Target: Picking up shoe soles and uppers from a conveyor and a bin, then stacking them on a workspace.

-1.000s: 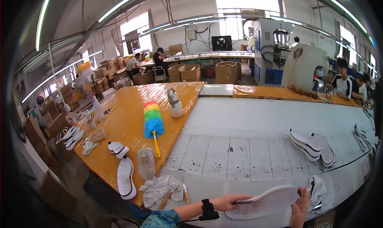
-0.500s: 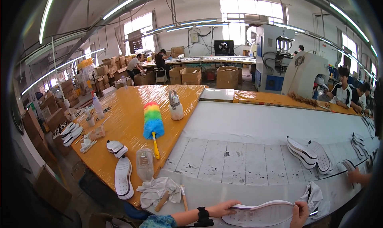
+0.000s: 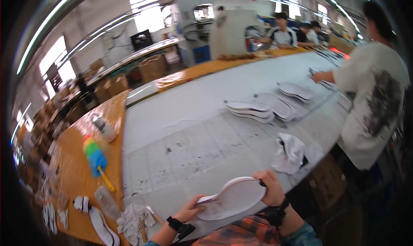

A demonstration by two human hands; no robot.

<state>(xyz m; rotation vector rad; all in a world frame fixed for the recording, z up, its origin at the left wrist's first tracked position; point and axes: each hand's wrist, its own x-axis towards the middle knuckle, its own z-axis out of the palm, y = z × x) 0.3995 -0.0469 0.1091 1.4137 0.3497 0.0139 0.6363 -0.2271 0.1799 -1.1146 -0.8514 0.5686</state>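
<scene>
Both hands, left hand point(image 3: 190, 210) and right hand point(image 3: 269, 187), fingers clamped on white sole point(image 3: 232, 198) at near table point(image 3: 193, 117) edge. White cloth point(image 3: 292, 153) right, stacked soles point(image 3: 251, 109) far (co-worker point(image 3: 370, 104) beside), rainbow duster point(image 3: 95, 153) left.

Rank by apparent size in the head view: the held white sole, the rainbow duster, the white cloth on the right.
1. White sole, though nearest the camera.
2. Rainbow duster and white cloth look alike; unranked.
</scene>
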